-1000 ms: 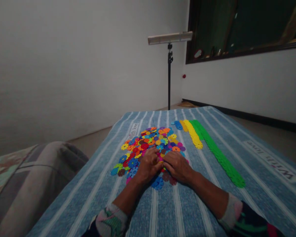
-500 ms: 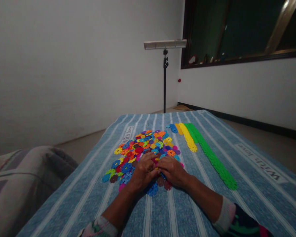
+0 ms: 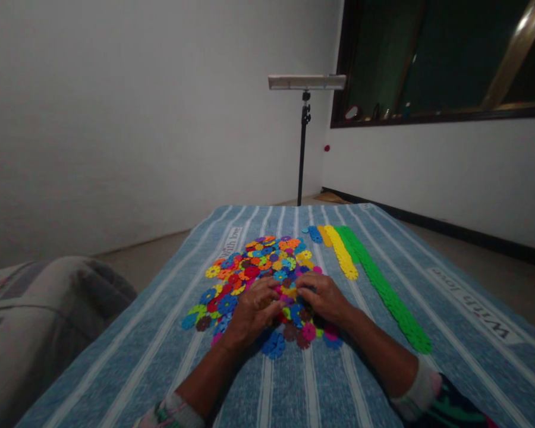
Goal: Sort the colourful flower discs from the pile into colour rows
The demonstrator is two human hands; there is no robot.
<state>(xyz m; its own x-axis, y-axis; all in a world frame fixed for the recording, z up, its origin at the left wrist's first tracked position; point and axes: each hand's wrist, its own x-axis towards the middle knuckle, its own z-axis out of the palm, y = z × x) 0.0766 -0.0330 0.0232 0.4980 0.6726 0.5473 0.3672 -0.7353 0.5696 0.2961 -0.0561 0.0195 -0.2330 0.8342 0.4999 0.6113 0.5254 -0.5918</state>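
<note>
A wide pile of colourful notched plastic discs (image 3: 252, 271) lies on the striped blue cloth (image 3: 289, 392). My left hand (image 3: 255, 306) rests over the near middle of the pile, fingers curved and thumb apart from them. To its right, my right hand (image 3: 324, 295) touches the pile's right side, with a gap between its thumb and fingers. Discs such as an orange-yellow one (image 3: 289, 291) show between the two hands. No disc is clearly gripped in either; what lies under the fingers is partly hidden.
Right of the pile, discs are laid in overlapping rows by colour: a long green row (image 3: 390, 294), a yellow row (image 3: 342, 254) and a short blue row (image 3: 314, 234). A lamp on a black stand (image 3: 302, 142) stands beyond the table. Grey fabric (image 3: 66, 321) is at left.
My hands have moved apart; the right one shifted right, off the left fingers. Discs that were covered now show between them, and pink and blue ones lie near the right wrist. The view shifted slightly.
</note>
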